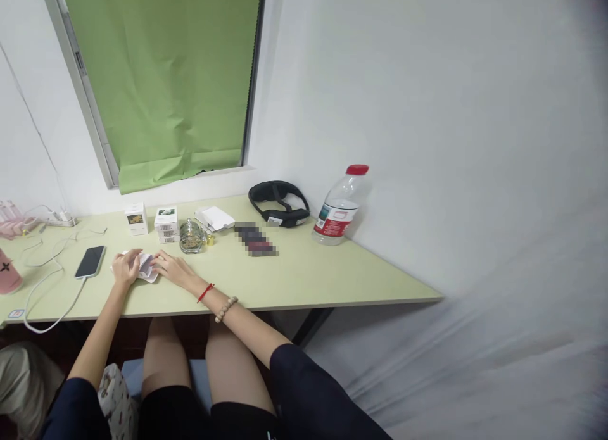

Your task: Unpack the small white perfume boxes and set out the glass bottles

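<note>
Head view: both hands on the pale green desk (294, 275), near its front edge at the left; left hand (126, 268) and right hand (170, 266) meet on a small crumpled white paper (146, 267) lying flat on the desk between them; left fingers curled onto its left side, right fingers pressed on its right edge; whether either grip is actually clamped on the paper or just resting on it, cannot tell; right wrist has a red string (205, 292) and a bead bracelet (225, 309); phone (90, 261) just left of the left hand, screen up, white cable (52, 301) running from it; behind the hands, a glass jar (191, 237) with gold bits inside, a stack of small white boxes (166, 225) beside it, another white box (136, 219) further left; white folded packet (215, 218) behind the jar; black headband device (280, 204) against the wall; water bottle (339, 209) with red cap upright at the right, well apart from the hands; green blind (166, 79) over the window behind.
</note>
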Available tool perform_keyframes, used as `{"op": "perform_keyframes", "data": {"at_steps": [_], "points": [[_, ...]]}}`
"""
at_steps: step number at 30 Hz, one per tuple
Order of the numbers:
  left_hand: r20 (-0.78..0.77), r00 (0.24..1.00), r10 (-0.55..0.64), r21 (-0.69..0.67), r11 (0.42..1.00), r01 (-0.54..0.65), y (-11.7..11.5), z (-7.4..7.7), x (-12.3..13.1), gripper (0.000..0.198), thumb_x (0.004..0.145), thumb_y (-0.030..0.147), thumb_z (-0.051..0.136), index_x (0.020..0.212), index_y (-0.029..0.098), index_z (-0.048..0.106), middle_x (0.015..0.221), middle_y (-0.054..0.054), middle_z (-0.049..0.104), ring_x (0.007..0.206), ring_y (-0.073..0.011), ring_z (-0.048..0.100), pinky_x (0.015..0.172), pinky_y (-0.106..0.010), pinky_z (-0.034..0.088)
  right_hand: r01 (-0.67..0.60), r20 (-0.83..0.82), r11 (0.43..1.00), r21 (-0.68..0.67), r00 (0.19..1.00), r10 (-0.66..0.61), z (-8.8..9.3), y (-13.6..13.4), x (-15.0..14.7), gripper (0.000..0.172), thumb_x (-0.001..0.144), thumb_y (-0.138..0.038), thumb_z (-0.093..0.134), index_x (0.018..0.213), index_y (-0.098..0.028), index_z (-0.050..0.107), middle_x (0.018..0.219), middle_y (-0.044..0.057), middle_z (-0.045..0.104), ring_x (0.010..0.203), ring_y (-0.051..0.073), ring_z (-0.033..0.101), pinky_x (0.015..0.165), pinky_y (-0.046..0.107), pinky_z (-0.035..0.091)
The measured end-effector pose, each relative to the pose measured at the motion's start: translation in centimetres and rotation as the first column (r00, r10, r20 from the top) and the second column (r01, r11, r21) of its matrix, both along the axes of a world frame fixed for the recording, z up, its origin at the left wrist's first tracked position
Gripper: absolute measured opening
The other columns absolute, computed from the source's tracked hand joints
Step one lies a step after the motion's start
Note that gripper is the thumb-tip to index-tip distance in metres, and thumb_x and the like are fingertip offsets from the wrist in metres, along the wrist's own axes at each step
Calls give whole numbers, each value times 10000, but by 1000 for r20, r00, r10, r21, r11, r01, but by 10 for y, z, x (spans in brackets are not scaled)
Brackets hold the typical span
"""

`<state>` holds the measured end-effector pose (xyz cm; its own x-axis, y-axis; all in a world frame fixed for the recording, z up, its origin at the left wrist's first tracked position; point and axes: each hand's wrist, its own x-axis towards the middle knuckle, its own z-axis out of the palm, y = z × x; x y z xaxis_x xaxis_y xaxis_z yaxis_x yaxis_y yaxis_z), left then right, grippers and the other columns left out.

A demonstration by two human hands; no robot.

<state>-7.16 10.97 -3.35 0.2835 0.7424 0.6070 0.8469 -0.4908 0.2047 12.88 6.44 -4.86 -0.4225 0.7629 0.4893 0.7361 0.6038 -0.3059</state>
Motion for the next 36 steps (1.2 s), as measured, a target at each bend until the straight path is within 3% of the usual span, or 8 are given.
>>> {"op": "perform_keyframes", "data": {"at_steps": [4, 9, 14, 17, 20, 26, 31, 36], "points": [[-29, 998, -49, -15, 999, 49, -2, 2, 3, 444, 862, 422, 354, 1001, 209, 718, 932, -38, 749, 804, -227, 687, 885, -377, 434, -18, 56, 1000, -4, 998, 18, 0, 0, -2, 243, 965, -260, 567, 1181, -213, 669, 1275, 43, 587, 975, 164, 638, 732, 234, 489], [-29, 994, -106, -10, 994, 106, -3, 2, 3, 453, 874, 421, 326, 1004, 210, 705, 998, -36, 745, 832, -223, 689, 875, -379, 430, 11, 18, 999, -36, 1000, -11, -2, 3, -1, 267, 971, -250, 543, 1193, -244, 692, 1320, 29, 572, 960, 150, 639, 770, 234, 490], [-73, 994, -76, -12, 997, 75, -1, -1, 4, 400, 875, 394, 347, 968, 209, 689, 993, -52, 745, 872, -227, 690, 876, -383, 428, 4, -38, 991, -136, 999, -9, -3, 4, 0, 235, 958, -251, 582, 1144, -228, 722, 1145, 34, 645, 932, 140, 636, 796, 223, 462], [-109, 992, -66, -12, 998, 65, 2, -3, 7, 356, 868, 371, 366, 948, 211, 673, 1009, -62, 740, 1010, -242, 675, 901, -392, 419, 32, -47, 984, -176, 998, -41, -3, 4, 0, 220, 954, -249, 593, 1126, -218, 726, 1089, 38, 651, 920, 140, 634, 784, 226, 445], [-129, 990, -62, -17, 998, 61, 4, -5, 9, 337, 856, 361, 386, 963, 208, 666, 1036, -74, 733, 1107, -252, 645, 926, -402, 410, 48, -37, 982, -183, 998, -56, -2, 2, 0, 212, 965, -239, 576, 1115, -212, 725, 1091, 39, 645, 923, 142, 633, 768, 235, 433], [-102, 994, -29, -53, 998, 24, 2, -2, 11, 346, 849, 345, 391, 983, 202, 677, 1077, -80, 723, 1107, -253, 636, 948, -417, 401, 51, -70, 985, -163, 996, -63, -5, -6, 6, 180, 957, -195, 583, 1068, -186, 725, 1052, 54, 640, 887, 138, 629, 764, 246, 429], [-108, 993, -44, -84, 996, 35, 5, 4, 14, 345, 844, 352, 396, 982, 199, 673, 1108, -95, 712, 1122, -263, 622, 959, -430, 393, 28, -84, 989, -143, 996, -40, -15, -14, 33, 151, 938, -180, 603, 1021, -175, 729, 1031, 54, 653, 869, 149, 632, 754, 254, 433], [-75, 997, -28, -71, 997, 23, 12, 7, 16, 330, 836, 373, 404, 960, 201, 656, 1082, -98, 713, 1113, -275, 608, 970, -438, 379, 21, -108, 994, -106, 994, -32, -25, -36, 88, 126, 932, -182, 605, 972, -180, 725, 1030, 52, 662, 858, 145, 636, 765, 251, 447]]}}
